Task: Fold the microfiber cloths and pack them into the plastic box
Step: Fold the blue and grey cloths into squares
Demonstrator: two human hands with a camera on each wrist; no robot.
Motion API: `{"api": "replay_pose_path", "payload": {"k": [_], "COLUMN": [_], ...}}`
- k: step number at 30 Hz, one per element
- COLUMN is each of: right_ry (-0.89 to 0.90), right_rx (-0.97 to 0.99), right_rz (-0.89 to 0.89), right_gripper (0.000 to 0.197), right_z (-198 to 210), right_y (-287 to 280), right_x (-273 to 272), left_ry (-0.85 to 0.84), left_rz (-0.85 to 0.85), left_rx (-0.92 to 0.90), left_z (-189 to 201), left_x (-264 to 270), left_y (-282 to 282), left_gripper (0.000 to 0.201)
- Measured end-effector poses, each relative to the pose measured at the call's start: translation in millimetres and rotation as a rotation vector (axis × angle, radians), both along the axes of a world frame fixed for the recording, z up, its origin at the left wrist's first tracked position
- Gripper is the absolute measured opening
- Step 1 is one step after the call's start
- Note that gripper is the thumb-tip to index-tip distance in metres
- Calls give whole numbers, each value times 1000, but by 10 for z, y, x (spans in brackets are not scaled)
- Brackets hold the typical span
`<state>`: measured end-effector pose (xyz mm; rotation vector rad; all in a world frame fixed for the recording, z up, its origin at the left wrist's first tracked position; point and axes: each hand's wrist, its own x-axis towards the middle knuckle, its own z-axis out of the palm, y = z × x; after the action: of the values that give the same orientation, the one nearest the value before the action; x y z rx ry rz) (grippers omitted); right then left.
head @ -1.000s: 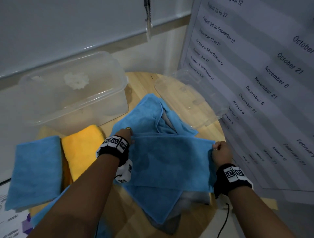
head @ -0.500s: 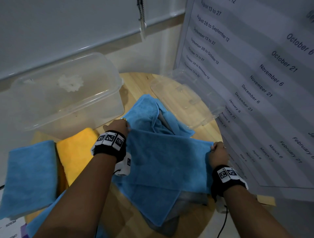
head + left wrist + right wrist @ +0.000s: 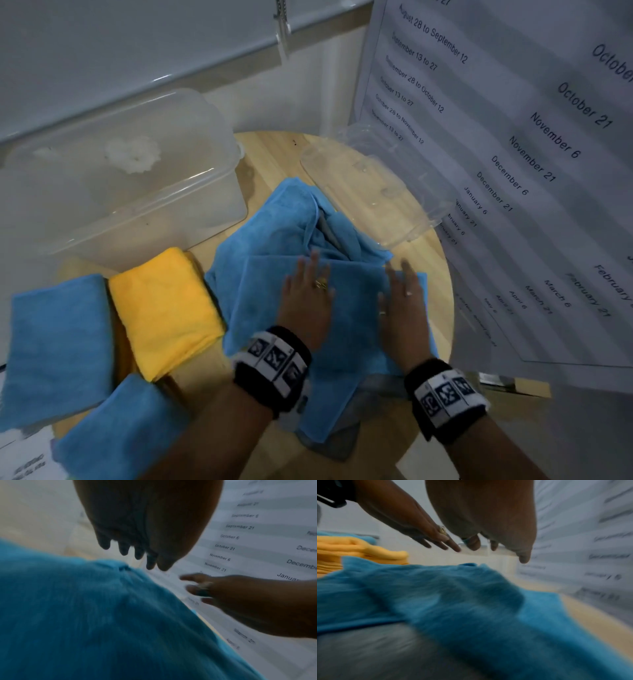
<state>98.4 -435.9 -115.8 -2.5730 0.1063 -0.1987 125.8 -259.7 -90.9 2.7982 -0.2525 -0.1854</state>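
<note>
A blue microfiber cloth (image 3: 356, 308) lies folded over on the round wooden table (image 3: 421, 270), on top of a rumpled blue cloth (image 3: 291, 212) and a grey one (image 3: 337, 442). My left hand (image 3: 308, 294) and right hand (image 3: 404, 298) lie side by side over the folded cloth with straight fingers. In the left wrist view the left hand (image 3: 135, 550) hovers just over the cloth (image 3: 94, 615). The right hand (image 3: 496, 545) looks the same above the blue cloth (image 3: 453, 595). The clear plastic box (image 3: 137, 219) stands empty at the back left.
Folded cloths sit at the left: a yellow one (image 3: 161, 308), a blue one (image 3: 56, 346) and another blue one (image 3: 116, 431). The clear box lid (image 3: 373, 192) lies at the back right, against a printed date poster (image 3: 513, 154). A wall runs behind.
Both hands let go of the cloth's far corners and moved inward. They now lie flat, fingers straight, over the middle of the folded blue cloth.
</note>
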Motion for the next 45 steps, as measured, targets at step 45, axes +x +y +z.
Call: {"api": "replay_pose_path", "payload": {"k": [45], "right_ry": [914], "right_rx": [-230], "right_rz": [136], "right_gripper": [76], "right_z": [-170], "right_y": [-271], "right_x": [-136], "left_ry": [449], "left_rz": [645], "left_rx": [36], "left_z": [5], "left_x": [223], "left_y": [838], "left_gripper": [35]}}
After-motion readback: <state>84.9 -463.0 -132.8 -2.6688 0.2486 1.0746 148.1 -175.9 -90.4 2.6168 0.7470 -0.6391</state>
